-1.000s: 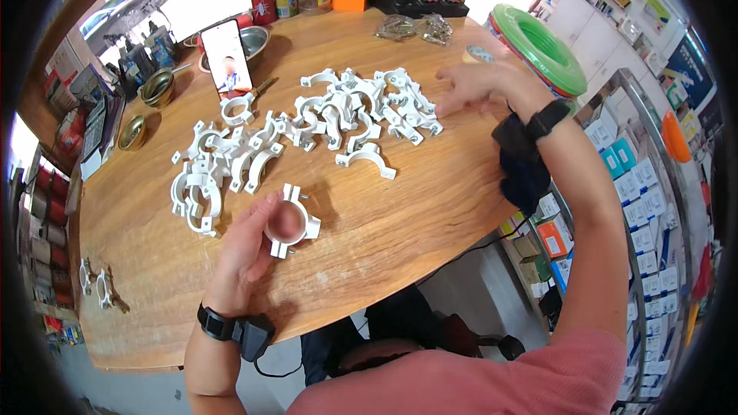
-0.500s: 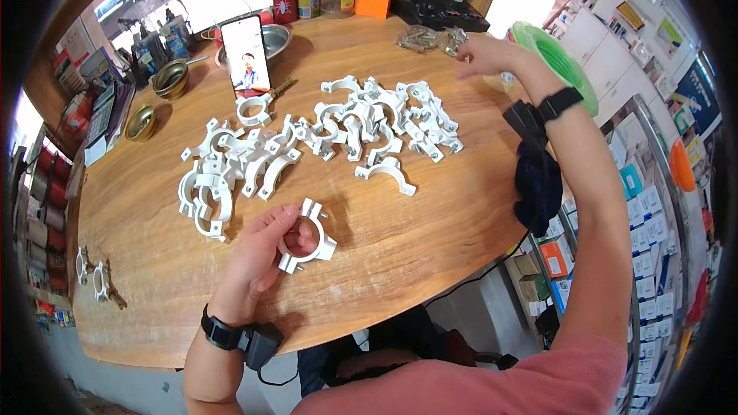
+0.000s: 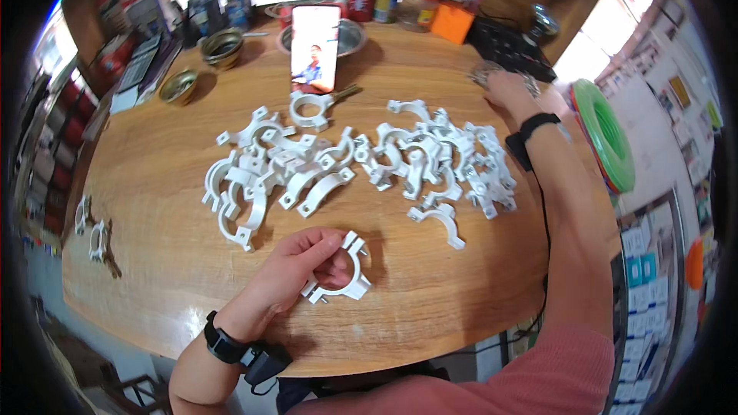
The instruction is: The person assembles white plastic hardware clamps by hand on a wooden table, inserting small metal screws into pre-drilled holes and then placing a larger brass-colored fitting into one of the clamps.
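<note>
Near the table's front, my left hand (image 3: 296, 273) is closed on a white plastic pipe clamp (image 3: 359, 287), a ring of two halves with metal screws poking out at its joints. My right hand (image 3: 509, 91) is stretched to the back right, at the clear bags of small metal hardware (image 3: 530, 85); its fingertips are blurred and partly hidden there. Loose white clamp halves lie in a left heap (image 3: 265, 155) and a right heap (image 3: 461, 155), the right one with metal nuts or screws showing. One half clamp (image 3: 444, 223) lies in front of the right heap.
A phone (image 3: 314, 54) stands behind the heaps, with a ring clamp (image 3: 296, 107) at its foot. Two brass-coloured bowls (image 3: 178, 88) sit at the back left. Two more clamps (image 3: 98, 240) lie by the left edge. Green coiled hose (image 3: 607, 134) stands right of the table.
My view has shifted, so the table things sit further right in it. My right hand has come from beside the hardware bags onto them. The left hand keeps the clamp.
</note>
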Tool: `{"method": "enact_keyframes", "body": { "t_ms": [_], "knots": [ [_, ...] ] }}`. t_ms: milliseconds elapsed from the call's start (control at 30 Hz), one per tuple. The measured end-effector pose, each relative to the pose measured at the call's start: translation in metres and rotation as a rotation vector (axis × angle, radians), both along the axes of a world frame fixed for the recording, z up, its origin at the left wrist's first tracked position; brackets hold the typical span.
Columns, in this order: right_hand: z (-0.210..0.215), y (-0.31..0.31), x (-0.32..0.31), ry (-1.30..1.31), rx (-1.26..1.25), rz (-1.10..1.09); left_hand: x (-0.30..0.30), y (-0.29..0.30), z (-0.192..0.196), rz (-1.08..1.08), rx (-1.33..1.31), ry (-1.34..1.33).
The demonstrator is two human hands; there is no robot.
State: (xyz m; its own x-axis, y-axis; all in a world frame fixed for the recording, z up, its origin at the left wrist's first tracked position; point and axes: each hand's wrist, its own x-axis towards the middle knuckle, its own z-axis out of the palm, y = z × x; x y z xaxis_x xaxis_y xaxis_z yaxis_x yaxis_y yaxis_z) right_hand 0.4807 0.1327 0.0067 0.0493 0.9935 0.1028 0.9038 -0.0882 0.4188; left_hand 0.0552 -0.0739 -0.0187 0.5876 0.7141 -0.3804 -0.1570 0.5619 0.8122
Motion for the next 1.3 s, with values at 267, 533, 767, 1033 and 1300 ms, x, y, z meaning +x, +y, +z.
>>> {"method": "enact_keyframes", "body": {
  "t_ms": [267,533,767,1033,1300],
  "knots": [
    [-0.002,0.017,0.0,-0.066,0.008,0.085,-0.006,0.004,-0.001,-0.015,0.081,0.107],
    [0.07,-0.006,0.028,0.068,0.348,-0.035,-0.003,0.0,-0.005,-0.041,0.39,0.313],
    [0.139,-0.129,-0.056,0.861,0.203,0.049,-0.005,0.0,-0.005,-0.027,0.633,0.449],
    [0.13,-0.262,-0.172,1.112,-0.039,0.277,-0.002,-0.015,0.025,0.058,0.756,0.053],
    [0.089,-0.319,-0.216,1.099,-0.029,0.573,0.014,-0.057,0.048,0.016,0.917,-0.067]
  ]
}}
